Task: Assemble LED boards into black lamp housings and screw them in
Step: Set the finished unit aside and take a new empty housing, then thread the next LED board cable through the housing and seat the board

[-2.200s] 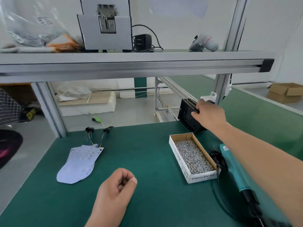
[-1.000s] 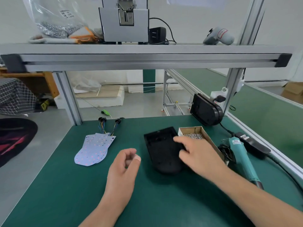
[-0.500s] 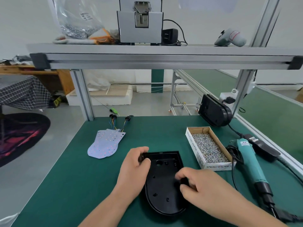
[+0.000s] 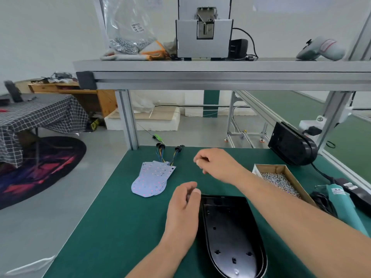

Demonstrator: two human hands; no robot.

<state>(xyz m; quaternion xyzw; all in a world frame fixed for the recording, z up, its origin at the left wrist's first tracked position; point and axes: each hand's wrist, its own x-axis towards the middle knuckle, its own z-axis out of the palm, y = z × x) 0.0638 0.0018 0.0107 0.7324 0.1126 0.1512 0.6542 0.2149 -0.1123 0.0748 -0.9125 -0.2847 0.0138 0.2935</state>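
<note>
A black lamp housing [image 4: 230,229] lies open side up on the green mat [image 4: 120,227], close in front of me. My left hand [image 4: 183,209] sits at its upper left corner with loosely curled fingers and holds nothing. My right hand [image 4: 216,163] hovers above the mat beyond the housing, reaching left with its fingers loosely bent and empty. A small stack of white LED boards [image 4: 152,179] with coloured wires [image 4: 160,153] lies to the left of that hand, a short gap away.
A second black housing [image 4: 291,145] leans against the right post. A cardboard box of screws [image 4: 279,177] and a teal electric screwdriver [image 4: 345,209] lie at the right. An aluminium shelf [image 4: 220,77] spans overhead. The mat's left edge drops to the floor.
The housing went from the right post down onto the mat in front of me. My right hand let it go and moved up and left toward the LED boards; my left hand loosened its hold.
</note>
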